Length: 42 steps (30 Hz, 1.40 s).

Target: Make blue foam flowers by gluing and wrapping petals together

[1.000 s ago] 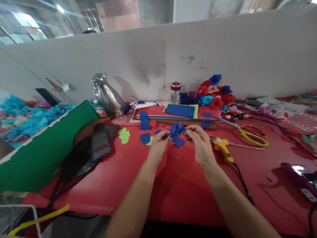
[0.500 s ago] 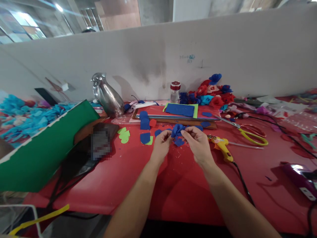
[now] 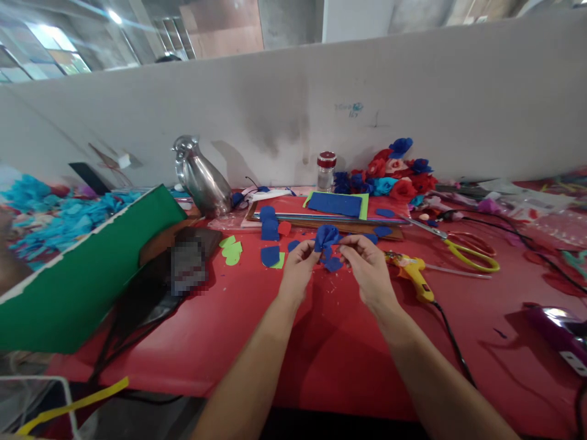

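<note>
A blue paper flower (image 3: 326, 236) is held up over the middle of the red table, its petals layered and ruffled. My left hand (image 3: 299, 266) is closed on its left side, pinching it between thumb and fingers. Just right of the flower, my right hand (image 3: 367, 266) has its thumb and fingertips pressed together; what they hold, if anything, is too small to make out. Below and around lie cut blue petals (image 3: 270, 256) and green petals (image 3: 232, 250). To the right of my right hand lies a yellow glue gun (image 3: 418, 278) with a glue stick in it.
Scissors (image 3: 472, 255) with yellow and red handles lie on the right. Behind are stacked coloured sheets (image 3: 334, 204), a jar (image 3: 326, 172), finished paper flowers (image 3: 394, 174) and a steel jug (image 3: 204, 180). A green board (image 3: 101, 269) and black bag (image 3: 147, 293) occupy the left.
The blue flower has turned so that its open petals show more. My right fingertips have drawn slightly away from it, while my left hand keeps its hold.
</note>
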Tool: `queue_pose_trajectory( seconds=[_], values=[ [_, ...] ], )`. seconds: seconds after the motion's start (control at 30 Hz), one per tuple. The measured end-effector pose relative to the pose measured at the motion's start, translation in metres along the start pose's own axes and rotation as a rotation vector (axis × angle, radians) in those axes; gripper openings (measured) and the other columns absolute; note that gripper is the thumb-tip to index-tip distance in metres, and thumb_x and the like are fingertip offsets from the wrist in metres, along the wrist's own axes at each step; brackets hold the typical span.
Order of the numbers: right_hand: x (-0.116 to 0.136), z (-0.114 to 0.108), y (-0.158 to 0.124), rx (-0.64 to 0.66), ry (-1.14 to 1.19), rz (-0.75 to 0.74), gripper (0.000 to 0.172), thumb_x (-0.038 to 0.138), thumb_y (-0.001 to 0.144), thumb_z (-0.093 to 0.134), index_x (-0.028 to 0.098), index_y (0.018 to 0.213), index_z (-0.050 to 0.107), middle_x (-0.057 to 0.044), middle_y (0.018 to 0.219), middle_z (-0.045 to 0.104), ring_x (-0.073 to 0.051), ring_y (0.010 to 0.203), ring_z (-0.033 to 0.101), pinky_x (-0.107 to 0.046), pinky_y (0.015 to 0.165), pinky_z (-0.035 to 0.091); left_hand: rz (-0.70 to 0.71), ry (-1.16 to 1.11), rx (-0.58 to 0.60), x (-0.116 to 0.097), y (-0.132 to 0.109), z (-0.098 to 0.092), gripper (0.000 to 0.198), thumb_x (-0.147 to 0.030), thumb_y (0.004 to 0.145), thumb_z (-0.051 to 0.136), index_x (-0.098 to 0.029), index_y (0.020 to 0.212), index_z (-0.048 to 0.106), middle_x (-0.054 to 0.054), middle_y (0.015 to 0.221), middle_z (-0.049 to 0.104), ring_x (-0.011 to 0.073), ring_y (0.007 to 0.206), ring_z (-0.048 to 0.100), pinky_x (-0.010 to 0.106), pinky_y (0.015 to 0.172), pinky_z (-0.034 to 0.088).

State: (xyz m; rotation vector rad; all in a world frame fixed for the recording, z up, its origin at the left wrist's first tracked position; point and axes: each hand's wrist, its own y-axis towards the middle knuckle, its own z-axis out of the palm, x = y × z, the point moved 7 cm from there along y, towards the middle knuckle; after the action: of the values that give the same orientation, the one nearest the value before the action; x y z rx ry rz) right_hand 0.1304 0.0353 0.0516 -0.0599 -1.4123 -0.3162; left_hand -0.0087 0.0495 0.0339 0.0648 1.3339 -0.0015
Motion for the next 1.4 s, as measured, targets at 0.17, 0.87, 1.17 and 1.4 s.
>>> queue_pose_trajectory(
  seconds=[0.17,0.87,1.17,1.4],
  values=[
    [-0.006,0.011,-0.001,0.111,-0.029,0.034,0.014,0.030,0.065,0.067,0.020,0.074,0.063,0.001,0.068,0.062,-0.013,0.062,0.053,-0.027,0.059,0.043,0.014,0.049,0.027,0.000,-0.001,0.004,0.017,-0.033,0.071,0.063,-0.018,0.068,0.057,-0.002,0.064,0.050,0.0106,0.063,0.043,0.023,0.065,0.038],
    [0.003,-0.006,0.006,0.042,-0.037,-0.101,0.016,0.029,0.073,0.068,0.022,0.085,0.061,0.000,0.079,0.065,-0.014,0.073,0.060,-0.029,0.070,0.049,0.045,0.136,0.156,0.003,-0.001,0.010,0.010,-0.024,0.074,0.061,-0.016,0.069,0.058,-0.001,0.067,0.055,0.0115,0.065,0.047,0.025,0.068,0.039],
    [0.005,-0.009,0.005,-0.021,-0.092,-0.147,0.018,0.030,0.071,0.068,0.020,0.083,0.061,0.000,0.074,0.066,-0.013,0.067,0.061,-0.028,0.066,0.050,0.040,0.150,0.121,0.000,-0.001,0.010,0.017,-0.033,0.073,0.065,-0.016,0.074,0.066,0.001,0.072,0.062,0.0129,0.068,0.052,0.026,0.072,0.042],
    [0.006,-0.008,0.004,-0.027,-0.096,-0.147,0.017,0.029,0.070,0.069,0.020,0.082,0.060,0.001,0.072,0.066,-0.013,0.067,0.061,-0.028,0.065,0.050,0.022,0.124,0.103,-0.001,-0.002,0.010,0.017,-0.032,0.070,0.069,-0.017,0.066,0.064,-0.001,0.064,0.059,0.0118,0.063,0.051,0.025,0.066,0.042]
  ],
)
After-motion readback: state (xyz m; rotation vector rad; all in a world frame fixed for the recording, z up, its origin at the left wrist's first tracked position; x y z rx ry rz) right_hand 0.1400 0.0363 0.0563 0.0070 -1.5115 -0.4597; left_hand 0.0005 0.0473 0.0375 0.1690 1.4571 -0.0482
